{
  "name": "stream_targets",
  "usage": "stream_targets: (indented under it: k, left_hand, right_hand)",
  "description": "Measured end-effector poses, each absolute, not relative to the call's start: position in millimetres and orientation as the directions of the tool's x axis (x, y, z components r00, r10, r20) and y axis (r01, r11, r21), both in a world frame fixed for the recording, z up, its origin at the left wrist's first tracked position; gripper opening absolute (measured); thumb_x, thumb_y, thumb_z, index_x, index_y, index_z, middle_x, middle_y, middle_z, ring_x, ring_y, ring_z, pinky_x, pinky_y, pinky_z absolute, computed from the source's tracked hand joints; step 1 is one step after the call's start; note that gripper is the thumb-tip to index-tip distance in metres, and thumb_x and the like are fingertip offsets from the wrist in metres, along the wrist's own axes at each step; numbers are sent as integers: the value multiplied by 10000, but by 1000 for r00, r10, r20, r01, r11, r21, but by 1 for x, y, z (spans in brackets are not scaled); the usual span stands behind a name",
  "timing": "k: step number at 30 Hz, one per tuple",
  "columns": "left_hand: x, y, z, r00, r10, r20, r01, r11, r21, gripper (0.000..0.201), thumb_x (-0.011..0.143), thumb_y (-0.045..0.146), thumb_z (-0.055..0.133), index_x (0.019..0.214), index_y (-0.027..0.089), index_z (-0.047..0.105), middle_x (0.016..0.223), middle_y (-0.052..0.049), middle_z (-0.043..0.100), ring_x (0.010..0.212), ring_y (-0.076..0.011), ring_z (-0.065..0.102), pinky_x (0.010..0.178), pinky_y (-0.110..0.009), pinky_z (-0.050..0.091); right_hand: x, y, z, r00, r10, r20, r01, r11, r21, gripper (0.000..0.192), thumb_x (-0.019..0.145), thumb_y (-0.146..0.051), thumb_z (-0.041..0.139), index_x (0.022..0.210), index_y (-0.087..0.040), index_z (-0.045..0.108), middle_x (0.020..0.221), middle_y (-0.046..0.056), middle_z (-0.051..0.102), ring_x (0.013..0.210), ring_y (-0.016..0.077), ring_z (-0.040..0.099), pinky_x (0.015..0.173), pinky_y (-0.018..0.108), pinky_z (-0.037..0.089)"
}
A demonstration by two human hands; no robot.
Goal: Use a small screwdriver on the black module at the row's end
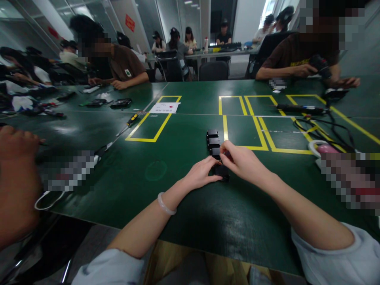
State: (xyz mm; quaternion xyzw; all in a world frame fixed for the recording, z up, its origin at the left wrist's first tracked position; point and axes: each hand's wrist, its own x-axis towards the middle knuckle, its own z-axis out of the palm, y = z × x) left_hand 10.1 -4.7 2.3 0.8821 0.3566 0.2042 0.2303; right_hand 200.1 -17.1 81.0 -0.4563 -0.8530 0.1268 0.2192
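Observation:
A short row of small black box-shaped parts [213, 141] lies on the green table [166, 158], running away from me. My left hand [202, 172] and my right hand [242, 160] meet at the near end of the row. Both pinch the nearest black part [222, 171], which rests on the table between the fingertips. A pale bangle sits on my left wrist. The fingers hide most of that part.
Yellow tape rectangles [154, 122] mark the table. A screwdriver [128, 123] and a white paper [164, 107] lie to the far left, cables [326, 126] and a black tool to the far right. Other people sit around the table; another person's hand [16, 174] is at my left.

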Motion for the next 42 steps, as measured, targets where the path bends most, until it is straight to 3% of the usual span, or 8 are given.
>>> stream_targets:
  k: [15,24,30,35,39,42]
  left_hand:
    - [10,-4,1,662,724,192,541,-640,545,489,855,458,655,1231,185,504,1149,-82,566,1059,-256,583,883,-369,506]
    - [11,-4,2,647,743,172,546,-609,575,565,824,438,693,1274,190,457,1248,-107,566,1098,-286,584,909,-405,499]
    - [11,-4,2,633,755,171,562,-600,569,556,822,458,690,1239,173,457,1189,-108,595,1060,-293,603,887,-409,505]
    - [11,-4,1,622,764,169,584,-597,550,562,816,461,694,1234,173,453,1177,-107,604,1042,-295,617,874,-408,508]
    - [12,-5,2,624,761,179,572,-600,559,536,813,454,698,1207,177,463,1150,-97,610,1031,-286,618,863,-396,512]
    - [13,-5,2,612,774,161,593,-585,554,543,809,453,700,1213,181,459,1121,-96,616,1015,-293,622,856,-408,513]
  right_hand:
    - [195,-12,82,-490,840,231,774,542,-329,152,935,-289,395,977,-194,505,736,15,608,608,150,528,567,260,278]
    - [181,-8,94,-429,891,148,896,441,-59,298,970,-426,365,974,-197,555,748,83,679,653,223,617,523,288,218]
    - [184,-4,103,-587,803,103,780,594,-196,169,934,-271,412,1061,-201,498,883,60,687,716,186,618,543,270,274]
    - [182,-4,102,-509,855,100,853,517,-75,243,960,-396,388,997,-204,532,790,71,687,682,221,617,532,290,226]
    - [184,-5,99,-545,826,143,807,564,-176,187,947,-286,385,1070,-196,494,863,59,691,701,192,614,543,280,257]
    - [185,-6,99,-548,821,160,810,568,-142,188,941,-331,409,1039,-199,502,853,61,689,710,202,615,545,283,250]
